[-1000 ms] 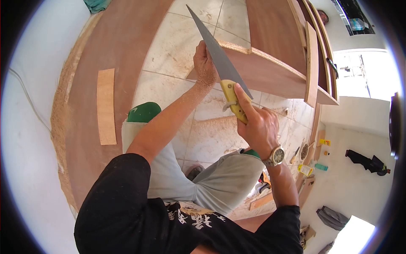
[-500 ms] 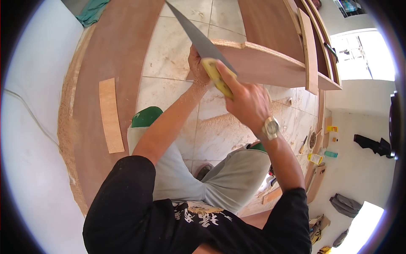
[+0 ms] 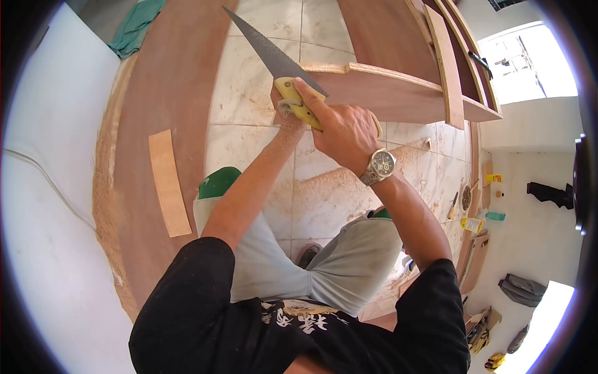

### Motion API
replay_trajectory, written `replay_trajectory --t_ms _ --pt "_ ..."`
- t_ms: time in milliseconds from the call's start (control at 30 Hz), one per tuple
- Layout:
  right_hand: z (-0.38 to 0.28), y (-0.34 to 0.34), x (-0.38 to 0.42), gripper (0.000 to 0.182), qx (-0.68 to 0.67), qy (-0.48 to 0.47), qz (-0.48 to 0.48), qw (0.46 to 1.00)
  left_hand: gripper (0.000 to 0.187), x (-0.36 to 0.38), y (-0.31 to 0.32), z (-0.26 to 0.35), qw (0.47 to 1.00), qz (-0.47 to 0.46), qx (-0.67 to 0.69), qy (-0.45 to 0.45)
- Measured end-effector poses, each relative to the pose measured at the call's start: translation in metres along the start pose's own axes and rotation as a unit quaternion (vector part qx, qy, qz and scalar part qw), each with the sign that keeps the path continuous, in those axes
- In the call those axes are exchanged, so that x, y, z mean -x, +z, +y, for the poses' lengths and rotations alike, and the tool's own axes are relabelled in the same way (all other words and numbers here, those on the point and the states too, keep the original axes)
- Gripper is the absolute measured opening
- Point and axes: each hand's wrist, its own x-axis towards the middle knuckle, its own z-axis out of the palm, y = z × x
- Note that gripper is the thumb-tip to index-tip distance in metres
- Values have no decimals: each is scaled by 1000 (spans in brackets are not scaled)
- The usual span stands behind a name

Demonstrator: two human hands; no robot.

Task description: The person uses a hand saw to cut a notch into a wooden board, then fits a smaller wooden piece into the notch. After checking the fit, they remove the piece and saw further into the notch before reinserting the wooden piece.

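Note:
My right hand (image 3: 346, 134) is closed round the yellow handle (image 3: 299, 106) of a handsaw. The saw's grey toothed blade (image 3: 268, 53) points up and left, crossing above the near end of a wooden board (image 3: 386, 93). That board stands on edge, with a pale, stepped upper edge. Behind the saw handle, my left hand (image 3: 274, 98) grips the board's end; most of its fingers are hidden. Sawdust clings to my left wrist.
A long brown panel (image 3: 168, 81) lies at my left with a thin wood strip (image 3: 169, 184) on it. A wooden frame (image 3: 445, 62) supports the board's far end. Sawdust covers parts of the tiled floor (image 3: 336, 199). Bottles (image 3: 472, 224) and a screwdriver-like tool (image 3: 453, 206) lie to the right.
My right hand has drawn the saw left and slightly down toward me, so its handle now covers more of my left hand. The left hand stays at the board's end.

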Motion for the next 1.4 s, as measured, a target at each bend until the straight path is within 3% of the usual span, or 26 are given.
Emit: replay_trajectory --t_ms 100,133,200,267,333,533,767,867,1067,1133,1200,1267,1333,1400 --pt "-6 -8 8 77 16 6 -4 1000 24 -11 -11 -3 991 -45 104 -74" --pt "-7 -11 19 78 11 18 -8 1000 27 -8 -1 3 997 -69 -18 2" --pt "1 -20 56 80 1 36 -11 999 35 -6 17 15 946 -115 -259 158" --pt "12 -30 95 83 13 92 -22 995 39 -4 17 18 927 -94 -319 171" --pt "11 -35 102 86 9 72 -14 997 36 -4 18 18 909 -91 -357 195" --pt "-14 -28 92 88 17 62 -38 997 37 0 26 20 956 -108 -239 134" --pt "-29 -38 87 87 35 91 -91 991 30 -1 22 20 954 -115 -248 125" --pt "-22 -14 58 86 37 58 -19 997 23 0 23 21 955 -121 -236 134" --pt "-24 -31 82 80 -3 79 -49 996 13 4 33 26 959 -105 -229 132" --pt "-19 -20 50 82 1 74 -37 997 14 4 33 25 963 -113 -209 129" --pt "-14 -12 27 84 7 59 -18 998 16 -3 22 15 993 -76 -75 42" --pt "-13 -7 21 85 13 42 4 999 17 -7 12 8 992 -90 -68 47" --pt "-15 -22 51 82 6 71 -43 996 18 -7 14 13 960 -150 -185 147" --pt "-15 -34 70 80 2 82 -62 995 15 -3 22 17 959 -120 -214 142"
